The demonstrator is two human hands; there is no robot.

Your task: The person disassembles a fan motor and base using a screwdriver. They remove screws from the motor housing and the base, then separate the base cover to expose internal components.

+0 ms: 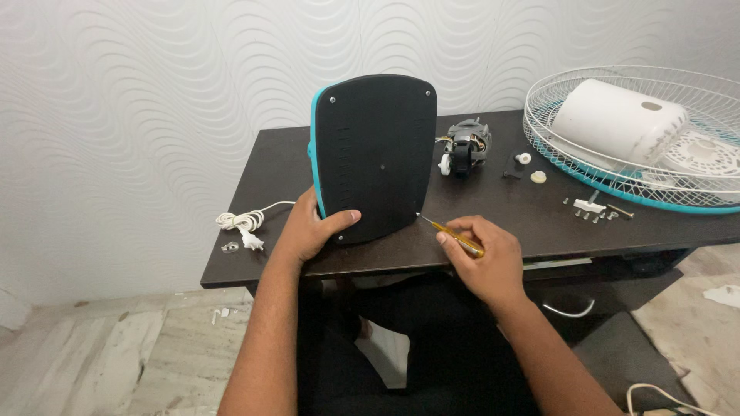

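- Fingers of our left hand (312,228) wrap the lower left edge of the fan base (375,156), thumb pressed flat on its black underside, holding it upright on edge on the table; fingers of our right hand (484,260) close round the yellow handle of a small screwdriver (453,236), its thin tip touching the base's lower right corner.
- We see the dark brown table (270,166) standing against a white wall with a raised wave pattern (139,100), with pale marble floor (116,347) below.
- At the table's far right lies a white wire fan guard with a teal rim (555,158), and resting inside it we see a white plastic motor housing (617,123).
- The fan base, a rounded black panel with a teal edge showing along its left side, stands near the table's middle, with small screws at its corners.
- Just behind the base's right edge sits a grey fan motor (466,146) with copper windings showing.
- Near the table's left front corner we see a coiled white power cord with a plug (243,225).
- Between motor and guard lie a small white knob (524,159) and a cream cap (538,177).
- Close to the guard's front rim sits a cluster of loose screws and a small white bracket (595,209).
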